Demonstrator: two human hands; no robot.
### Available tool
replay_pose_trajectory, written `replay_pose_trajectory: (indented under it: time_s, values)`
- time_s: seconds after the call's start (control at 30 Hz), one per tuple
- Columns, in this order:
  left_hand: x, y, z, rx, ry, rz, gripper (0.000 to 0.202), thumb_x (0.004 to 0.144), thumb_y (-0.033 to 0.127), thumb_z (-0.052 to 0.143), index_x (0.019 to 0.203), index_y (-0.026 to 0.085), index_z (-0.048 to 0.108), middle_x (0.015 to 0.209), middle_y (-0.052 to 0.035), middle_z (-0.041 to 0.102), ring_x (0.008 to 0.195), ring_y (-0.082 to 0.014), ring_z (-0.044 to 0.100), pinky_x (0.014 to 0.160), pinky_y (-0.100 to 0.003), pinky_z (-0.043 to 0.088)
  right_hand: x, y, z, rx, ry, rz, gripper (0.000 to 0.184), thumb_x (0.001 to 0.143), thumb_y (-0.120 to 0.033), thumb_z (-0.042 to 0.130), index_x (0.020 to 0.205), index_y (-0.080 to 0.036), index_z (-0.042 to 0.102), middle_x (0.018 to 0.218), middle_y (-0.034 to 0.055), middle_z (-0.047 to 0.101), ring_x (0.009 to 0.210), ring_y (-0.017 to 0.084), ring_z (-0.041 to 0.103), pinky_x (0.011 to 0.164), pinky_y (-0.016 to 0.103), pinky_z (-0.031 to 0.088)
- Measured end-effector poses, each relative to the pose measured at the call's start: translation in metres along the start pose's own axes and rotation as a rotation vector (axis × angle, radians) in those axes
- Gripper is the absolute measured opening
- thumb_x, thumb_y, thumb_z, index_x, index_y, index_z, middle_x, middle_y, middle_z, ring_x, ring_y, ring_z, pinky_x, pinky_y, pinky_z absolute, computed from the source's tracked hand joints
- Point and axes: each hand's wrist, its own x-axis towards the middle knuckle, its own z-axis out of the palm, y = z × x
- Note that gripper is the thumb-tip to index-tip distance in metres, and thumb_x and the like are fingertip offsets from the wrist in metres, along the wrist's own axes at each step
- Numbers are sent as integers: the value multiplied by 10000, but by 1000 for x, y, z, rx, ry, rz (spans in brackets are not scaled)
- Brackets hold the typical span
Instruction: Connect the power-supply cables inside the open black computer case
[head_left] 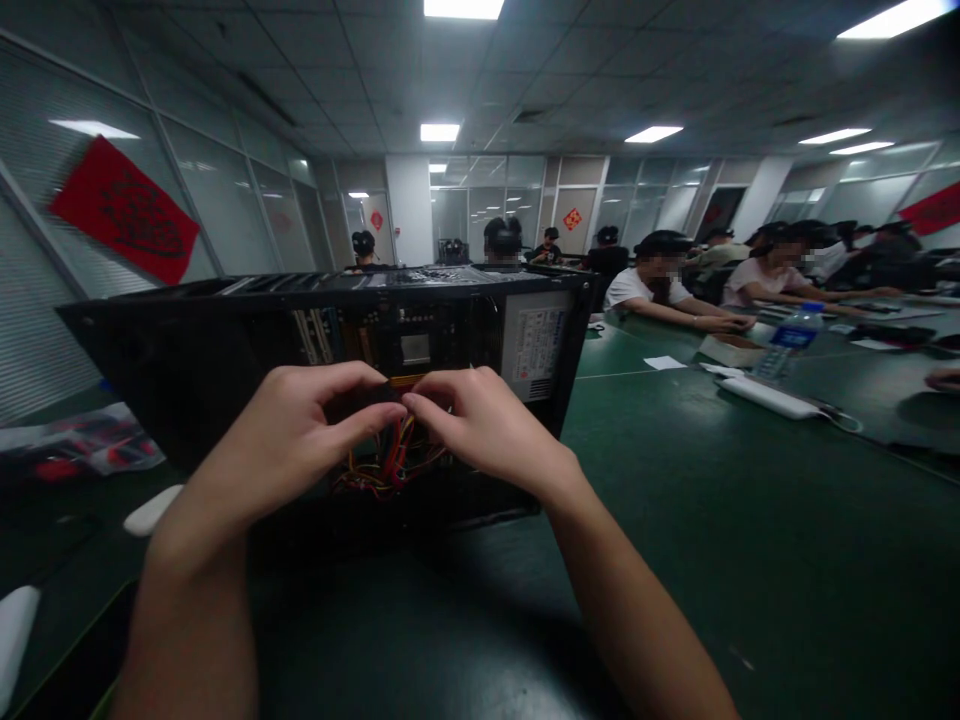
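An open black computer case [150, 370] stands on the green table, its inside facing me. My left hand [300, 425] is in front of the opening, thumb and fingers pinched on a small dark piece at the end of the cables. Tip to tip with it, my right hand [484, 425] pinches the same cables. Red, yellow and black power cables [394, 462] hang in a tangle below my fingertips. Behind them show the motherboard with a silvery square [415, 349] and, at upper right, the labelled power supply [534, 345]. My fingers hide the exact grip point.
Left of the case lie a clear plastic bag with red items [97, 445] and a white mouse-like object [152, 510]. To the right are a white power strip [772, 396], a water bottle [795, 340] and an open box [731, 349]. Other people [664, 285] sit along the tables.
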Motion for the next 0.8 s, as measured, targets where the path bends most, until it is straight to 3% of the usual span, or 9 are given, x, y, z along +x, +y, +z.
replay_pose_trajectory:
  time_s: [0.13, 0.23, 0.47, 0.7, 0.8]
  values:
    - [9, 0, 13, -172, -60, -69, 406, 813, 554, 698, 966, 180, 741, 867, -51, 745, 767, -216, 688, 648, -265, 568, -7, -15, -28, 139, -91, 15, 233, 963, -318, 560, 989, -182, 748, 826, 22, 737, 724, 142, 662, 640, 234, 479]
    - [14, 1, 20, -318, -96, -119, 413, 835, 548, 684, 996, 171, 736, 876, -51, 745, 782, -212, 696, 655, -260, 582, -10, -14, -37, 252, -152, 26, 213, 940, -308, 599, 1068, -185, 717, 920, 27, 744, 798, 149, 680, 669, 232, 516]
    - [15, 2, 20, -471, -138, -193, 512, 870, 577, 637, 1187, 182, 717, 989, -79, 758, 832, -236, 713, 673, -284, 612, -5, -3, -35, 338, -137, 69, 234, 914, -271, 632, 1127, -189, 686, 957, 40, 734, 835, 162, 690, 665, 235, 550]
    - [16, 0, 17, -527, -189, -149, 558, 822, 452, 738, 1325, 227, 653, 1282, -114, 684, 1137, -310, 667, 901, -377, 606, 0, 6, -44, 383, -45, 78, 284, 899, -277, 651, 1169, -202, 695, 966, 36, 725, 792, 147, 672, 678, 241, 556]
    - [17, 1, 20, -517, -194, -139, 587, 805, 418, 757, 1350, 238, 634, 1324, -111, 659, 1155, -318, 659, 916, -393, 604, 0, 9, -47, 408, -52, 104, 266, 892, -305, 667, 1131, -199, 717, 931, 31, 721, 800, 151, 670, 697, 246, 556]
